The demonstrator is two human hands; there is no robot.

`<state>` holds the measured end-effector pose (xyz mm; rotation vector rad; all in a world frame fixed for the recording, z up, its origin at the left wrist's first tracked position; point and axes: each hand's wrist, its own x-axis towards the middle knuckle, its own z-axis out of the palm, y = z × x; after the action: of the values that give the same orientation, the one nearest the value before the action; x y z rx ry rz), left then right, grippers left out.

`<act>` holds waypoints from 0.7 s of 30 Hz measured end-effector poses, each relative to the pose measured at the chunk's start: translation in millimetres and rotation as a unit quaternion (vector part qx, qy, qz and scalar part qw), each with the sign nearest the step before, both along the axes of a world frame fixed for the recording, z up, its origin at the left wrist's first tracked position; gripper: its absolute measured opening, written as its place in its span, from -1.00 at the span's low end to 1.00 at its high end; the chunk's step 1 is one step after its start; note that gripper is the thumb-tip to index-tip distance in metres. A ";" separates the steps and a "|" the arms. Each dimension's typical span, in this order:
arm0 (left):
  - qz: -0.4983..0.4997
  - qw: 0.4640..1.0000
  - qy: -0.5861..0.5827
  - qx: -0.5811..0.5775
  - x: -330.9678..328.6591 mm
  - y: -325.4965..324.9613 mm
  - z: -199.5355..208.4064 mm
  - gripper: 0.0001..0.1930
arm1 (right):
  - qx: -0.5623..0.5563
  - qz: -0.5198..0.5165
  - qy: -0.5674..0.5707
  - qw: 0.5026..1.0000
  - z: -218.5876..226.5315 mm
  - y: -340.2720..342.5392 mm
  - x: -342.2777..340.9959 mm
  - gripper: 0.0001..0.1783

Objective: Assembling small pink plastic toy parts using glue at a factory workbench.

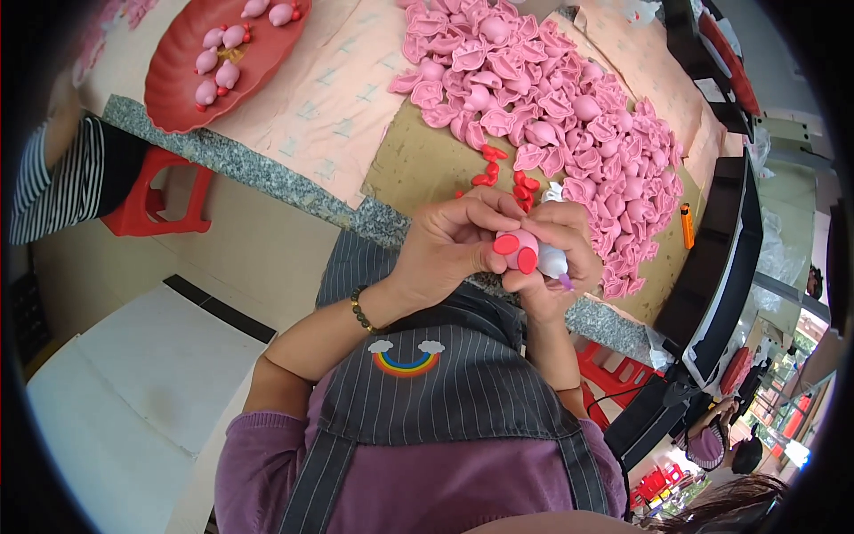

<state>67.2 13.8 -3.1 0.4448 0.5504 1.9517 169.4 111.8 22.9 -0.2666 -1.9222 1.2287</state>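
Observation:
Close to my body, at the table's near edge, my two hands meet around a small pink round figure (514, 237) with two flat red ovals on it. The fingers and thumb of my left hand (436, 245) pinch it from the left. My right hand (569, 240) holds a small whitish squeeze bottle (551, 260) with a purple nozzle, its fingers touching the figure as well. Just beyond my hands, small red pieces (491, 165) lie on a brown board (405, 169). A big heap of pink moulded pieces (543, 98) covers the board's far and right side.
A red scalloped tray (169, 89) with several pink-and-red figures stands at the far left. An orange-handled cutter (687, 225) lies at the right, by a black box edge (712, 258). Another person's striped sleeve (31, 178) and a red stool (165, 196) are on the left.

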 end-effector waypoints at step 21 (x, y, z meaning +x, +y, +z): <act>0.038 0.998 0.020 -0.036 3.0 -3.3 -12.7 -0.58 | -0.022 -0.028 0.041 0.999 -5.1 -4.4 -11.0 -0.54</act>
<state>70.3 10.5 -15.8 0.4246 0.6700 1.9923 158.3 107.4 17.8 -0.2864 -1.8075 1.2275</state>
